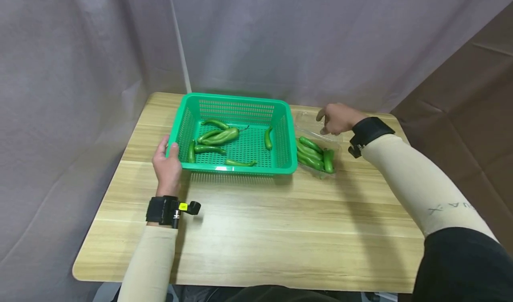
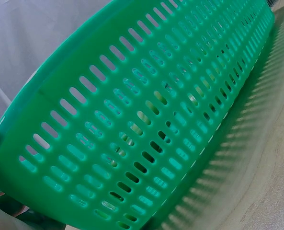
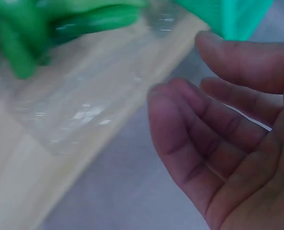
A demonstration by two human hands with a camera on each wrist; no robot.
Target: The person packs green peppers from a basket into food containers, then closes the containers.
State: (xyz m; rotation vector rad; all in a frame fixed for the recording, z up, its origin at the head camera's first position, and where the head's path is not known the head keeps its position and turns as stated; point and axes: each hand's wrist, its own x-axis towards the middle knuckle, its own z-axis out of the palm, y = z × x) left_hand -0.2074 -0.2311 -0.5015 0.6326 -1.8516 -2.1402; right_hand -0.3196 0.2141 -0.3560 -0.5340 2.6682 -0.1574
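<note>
At the left front corner of a green plastic basket (image 1: 240, 170), my left hand (image 1: 167, 170) grips the rim, thumb on top. Several green peppers (image 1: 222, 137) lie on the basket floor, most towards its left side. The slotted basket wall (image 2: 132, 110) fills the left wrist view. My right hand (image 1: 339, 118) hovers over the raised lid of a clear plastic box (image 1: 335, 159), its fingers loosely bent around nothing. More green peppers (image 1: 310, 153) lie in that box, right beside the basket. Between thumb and fingers there is a gap in the right wrist view.
The wooden table (image 1: 256, 230) carries both containers along its far half. Behind it hangs a grey curtain (image 1: 256, 39), close to the basket's back edge. A brown cloth (image 1: 473, 106) stands at the right side.
</note>
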